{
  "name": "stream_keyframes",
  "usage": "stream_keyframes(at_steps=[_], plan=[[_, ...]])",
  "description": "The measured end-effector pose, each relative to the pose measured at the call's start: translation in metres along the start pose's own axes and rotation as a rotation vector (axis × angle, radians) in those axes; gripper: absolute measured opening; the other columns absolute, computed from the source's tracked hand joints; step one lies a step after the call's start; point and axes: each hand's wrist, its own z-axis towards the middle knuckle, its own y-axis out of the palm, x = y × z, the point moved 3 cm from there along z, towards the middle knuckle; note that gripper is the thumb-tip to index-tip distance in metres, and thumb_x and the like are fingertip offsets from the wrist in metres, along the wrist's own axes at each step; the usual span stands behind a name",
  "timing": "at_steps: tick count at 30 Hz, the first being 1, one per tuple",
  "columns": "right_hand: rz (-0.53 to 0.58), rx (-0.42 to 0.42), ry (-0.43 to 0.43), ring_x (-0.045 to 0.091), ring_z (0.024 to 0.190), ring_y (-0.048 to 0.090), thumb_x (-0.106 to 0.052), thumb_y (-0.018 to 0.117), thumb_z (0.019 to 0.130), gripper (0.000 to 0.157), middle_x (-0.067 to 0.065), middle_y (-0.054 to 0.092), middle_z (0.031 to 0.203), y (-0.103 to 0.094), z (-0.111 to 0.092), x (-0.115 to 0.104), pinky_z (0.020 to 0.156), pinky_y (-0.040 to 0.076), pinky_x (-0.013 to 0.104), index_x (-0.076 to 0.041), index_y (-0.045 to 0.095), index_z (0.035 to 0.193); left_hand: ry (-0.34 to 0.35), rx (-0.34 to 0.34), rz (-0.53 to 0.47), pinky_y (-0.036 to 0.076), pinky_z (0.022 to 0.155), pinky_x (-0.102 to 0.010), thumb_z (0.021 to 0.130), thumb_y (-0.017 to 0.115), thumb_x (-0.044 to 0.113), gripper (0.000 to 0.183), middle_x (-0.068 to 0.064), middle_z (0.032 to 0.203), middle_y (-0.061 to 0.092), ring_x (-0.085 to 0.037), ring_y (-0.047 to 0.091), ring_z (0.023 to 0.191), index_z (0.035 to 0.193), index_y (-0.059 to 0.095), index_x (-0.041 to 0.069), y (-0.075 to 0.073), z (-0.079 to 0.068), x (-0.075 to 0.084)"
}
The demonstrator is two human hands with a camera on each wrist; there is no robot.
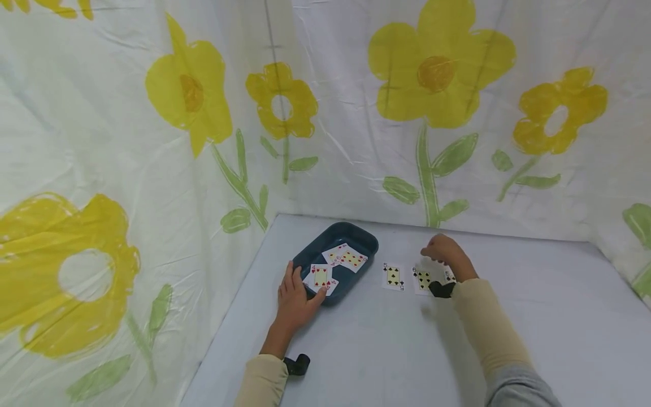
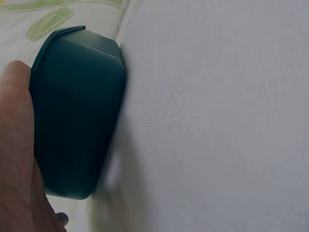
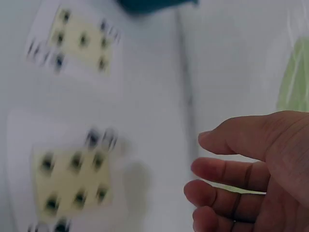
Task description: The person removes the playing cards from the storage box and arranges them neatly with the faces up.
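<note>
My left hand (image 1: 295,299) grips the near left end of a dark teal tray (image 1: 351,282), thumb on one side and fingers along the other. The left wrist view shows the tray's outer wall (image 2: 77,116) beside that hand. Inside lie several red-suit playing cards, a four of hearts (image 1: 320,274) and a diamonds card (image 1: 352,258) among them. Over the tabletop hovers my right hand (image 1: 447,251), its fingers loosely bent with nothing between them. Below and left of it lie a five of clubs (image 1: 393,277) and a six of spades (image 3: 72,181).
A third black-suit card (image 1: 450,275) on the white table (image 1: 376,350) is partly hidden by the right wrist. Flower-printed white curtains (image 1: 346,169) stand along the table's back and left edges.
</note>
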Motion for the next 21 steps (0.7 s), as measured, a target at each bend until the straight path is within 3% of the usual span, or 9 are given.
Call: stream_keyframes(at_steps=[5,10,17,21], plan=[[0.062,-0.010,-0.107,0.023,0.066,0.060,-0.017,0.060,0.096,0.024,0.015,0.065,0.078,0.006,0.015,-0.060,0.065,0.055,0.038,0.005,0.068,0.094,-0.002,0.008,-0.005,0.016,0.112,-0.061,0.090,0.063,0.051,0.091,-0.018,0.163,0.004,-0.039,0.019,0.144,0.152,0.022,-0.001,0.000,-0.001,0.002],[0.141,-0.056,-0.137,0.017,0.059,0.059,-0.012,0.059,0.095,0.021,0.009,0.062,0.068,0.022,0.031,-0.107,0.068,0.057,0.039,0.006,0.069,0.091,0.014,0.015,-0.013,0.017,0.112,-0.061,0.089,0.064,0.051,0.091,-0.018,0.163,0.005,-0.038,0.020,0.143,0.151,0.023,-0.002,0.001,0.001,0.000],[0.045,-0.069,-0.196,0.015,0.052,0.053,-0.006,0.057,0.090,0.023,0.004,0.057,0.059,0.058,0.057,-0.139,0.053,0.048,0.028,0.000,0.064,0.069,0.019,0.017,-0.013,0.018,0.112,-0.060,0.089,0.062,0.053,0.091,-0.017,0.163,0.006,-0.038,0.021,0.144,0.151,0.024,-0.002,0.002,-0.001,-0.001],[0.001,-0.048,-0.170,0.015,0.048,0.050,-0.003,0.059,0.087,0.031,0.003,0.053,0.054,0.077,0.066,-0.150,0.047,0.042,0.027,-0.006,0.056,0.057,0.018,0.017,-0.017,0.018,0.112,-0.060,0.089,0.062,0.053,0.091,-0.017,0.163,0.006,-0.038,0.021,0.144,0.151,0.024,-0.002,0.000,-0.001,-0.001]])
